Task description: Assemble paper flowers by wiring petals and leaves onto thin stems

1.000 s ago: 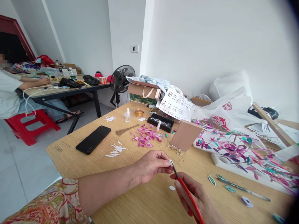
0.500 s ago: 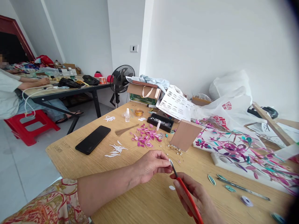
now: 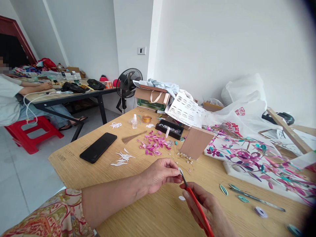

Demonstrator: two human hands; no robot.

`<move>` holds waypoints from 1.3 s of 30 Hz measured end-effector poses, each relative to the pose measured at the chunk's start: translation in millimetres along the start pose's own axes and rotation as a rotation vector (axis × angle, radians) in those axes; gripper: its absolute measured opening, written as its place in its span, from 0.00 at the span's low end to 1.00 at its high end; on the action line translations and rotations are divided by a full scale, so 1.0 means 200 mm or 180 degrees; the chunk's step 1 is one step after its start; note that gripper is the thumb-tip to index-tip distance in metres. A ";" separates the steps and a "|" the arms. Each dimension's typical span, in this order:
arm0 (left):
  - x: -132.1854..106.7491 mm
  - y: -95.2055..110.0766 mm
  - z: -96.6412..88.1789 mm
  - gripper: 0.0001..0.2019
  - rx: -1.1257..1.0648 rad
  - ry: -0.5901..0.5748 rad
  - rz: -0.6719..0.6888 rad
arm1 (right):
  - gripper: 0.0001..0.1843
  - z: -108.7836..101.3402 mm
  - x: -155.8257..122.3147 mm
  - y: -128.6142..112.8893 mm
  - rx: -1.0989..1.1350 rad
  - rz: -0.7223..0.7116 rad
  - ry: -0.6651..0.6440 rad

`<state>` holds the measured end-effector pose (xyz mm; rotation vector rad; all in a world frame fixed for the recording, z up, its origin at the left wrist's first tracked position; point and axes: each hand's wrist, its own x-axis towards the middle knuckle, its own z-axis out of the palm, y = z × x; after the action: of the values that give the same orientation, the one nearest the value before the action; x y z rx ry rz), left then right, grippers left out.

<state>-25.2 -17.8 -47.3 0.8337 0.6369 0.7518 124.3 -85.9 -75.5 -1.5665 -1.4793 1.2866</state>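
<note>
Between thumb and fingers, my left hand (image 3: pixel 164 174) pinches a small white paper piece (image 3: pixel 179 170), mostly hidden by the fingertips. Red-handled scissors (image 3: pixel 196 204) are gripped in my right hand (image 3: pixel 207 207), their dark blades pointing up and left to touch the paper at the left fingertips. Below the blades, a white oval cutout (image 3: pixel 182 198) lies on the wooden table (image 3: pixel 138 217). A little pile of narrow white paper strips (image 3: pixel 122 158) rests left of my left hand. Pink petals (image 3: pixel 155 144) are scattered beyond it.
A black phone (image 3: pixel 98 148) lies at the left. A small bottle (image 3: pixel 134 121), black tray (image 3: pixel 170 129) and brown board (image 3: pixel 197 143) stand behind. Flower sprays on white foam (image 3: pixel 247 171), tweezers (image 3: pixel 259 198) and a ribbon roll (image 3: pixel 260 212) occupy the right. Another person (image 3: pixel 12 95) sits far left.
Almost nothing differs. The scissors and my right hand have shifted very slightly, while my left hand keeps its pinch in the same place.
</note>
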 end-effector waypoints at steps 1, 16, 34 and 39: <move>0.00 0.00 0.00 0.12 0.0003 0.0000 0.0011 | 0.25 0.00 0.00 0.00 -0.0027 -0.0007 0.0008; 0.00 0.01 0.00 0.13 0.0223 -0.0008 0.0078 | 0.24 0.00 0.02 0.03 -0.0135 -0.0137 0.0089; 0.00 0.00 -0.01 0.13 0.0261 -0.0015 0.0139 | 0.28 -0.01 0.00 -0.01 0.0070 -0.0114 -0.0251; 0.00 -0.01 0.00 0.14 0.0305 0.0034 0.0167 | 0.29 0.00 0.00 -0.03 0.0159 -0.0062 -0.0293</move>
<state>-25.3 -18.1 -48.8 0.9377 0.6666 0.7783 122.9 -85.3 -70.6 -1.4752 -1.5031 1.3903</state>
